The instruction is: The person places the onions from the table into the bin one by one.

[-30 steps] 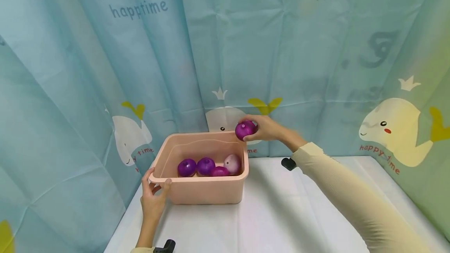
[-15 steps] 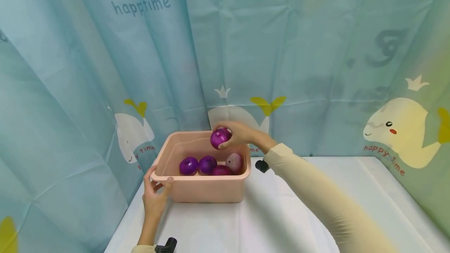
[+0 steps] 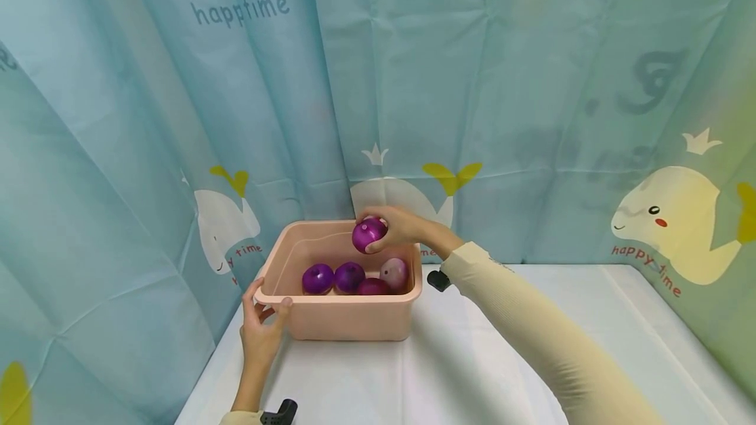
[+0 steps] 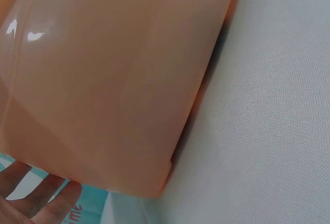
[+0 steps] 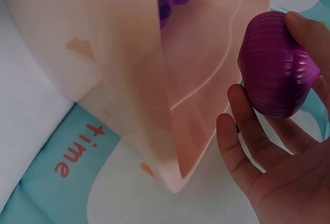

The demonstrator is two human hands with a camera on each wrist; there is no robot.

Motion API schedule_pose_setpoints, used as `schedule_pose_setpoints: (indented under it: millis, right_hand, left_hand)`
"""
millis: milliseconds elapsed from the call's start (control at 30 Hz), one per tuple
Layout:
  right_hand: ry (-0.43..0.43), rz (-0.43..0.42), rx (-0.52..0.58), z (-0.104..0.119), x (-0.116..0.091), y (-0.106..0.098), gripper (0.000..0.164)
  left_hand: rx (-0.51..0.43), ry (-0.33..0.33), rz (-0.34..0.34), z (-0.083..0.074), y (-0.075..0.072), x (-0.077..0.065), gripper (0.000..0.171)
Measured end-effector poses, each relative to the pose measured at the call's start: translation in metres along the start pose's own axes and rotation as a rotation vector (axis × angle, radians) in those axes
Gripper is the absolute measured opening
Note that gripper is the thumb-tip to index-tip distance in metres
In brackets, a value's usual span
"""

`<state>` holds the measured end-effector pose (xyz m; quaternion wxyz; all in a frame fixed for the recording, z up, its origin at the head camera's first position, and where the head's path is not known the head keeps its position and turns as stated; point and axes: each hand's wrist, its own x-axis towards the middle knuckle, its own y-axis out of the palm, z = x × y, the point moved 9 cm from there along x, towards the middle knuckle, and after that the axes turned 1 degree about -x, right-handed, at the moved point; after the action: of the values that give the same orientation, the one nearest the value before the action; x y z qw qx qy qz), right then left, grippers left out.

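My right hand (image 3: 398,225) holds a purple onion (image 3: 369,235) above the pink plastic bin (image 3: 348,321), toward its back right. In the right wrist view, the thumb and fingers pinch the glossy, ridged onion (image 5: 273,67) from opposite sides. My left hand (image 3: 260,340) grips the bin's front left corner, the thumb on the front rim and the fingers along the left side. Inside the bin lie a round violet onion (image 3: 317,279), a second one (image 3: 349,277) beside it, a magenta onion (image 3: 373,286) partly hidden by the front rim, and a pale pinkish-white onion (image 3: 394,274).
The bin stands on a white-covered table (image 3: 496,359), close to the back edge. Behind it hangs a blue-green curtain (image 3: 472,84) printed with whales. The left wrist view is mostly filled by the bin's outer wall (image 4: 103,90).
My right hand has carried the purple onion left, from the bin's back right corner to over its inside, and has barely moved in the last half second. The left hand keeps its hold.
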<state>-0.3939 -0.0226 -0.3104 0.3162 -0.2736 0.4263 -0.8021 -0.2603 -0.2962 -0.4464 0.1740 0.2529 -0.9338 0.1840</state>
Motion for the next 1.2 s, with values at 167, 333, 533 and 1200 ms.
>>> schedule_pose_setpoints:
  millis: [167,333,533,1200]
  right_hand:
    - [0.011,0.004,-0.01,-0.002,-0.002,0.001,0.051]
    - [0.022,0.028,0.014,-0.002,-0.002,0.001,0.062]
    - [0.021,0.034,0.047,-0.003,-0.004,-0.001,0.078]
    - [0.115,-0.048,-0.231,-0.033,-0.072,-0.027,0.082]
  left_hand:
    - [-0.004,-0.012,0.025,0.0,0.002,0.0,0.072]
    - [-0.008,-0.007,0.022,-0.003,0.002,-0.001,0.071]
    - [-0.013,-0.009,0.026,-0.003,0.003,-0.001,0.072]
    - [0.018,-0.05,0.053,0.001,0.002,-0.003,0.072]
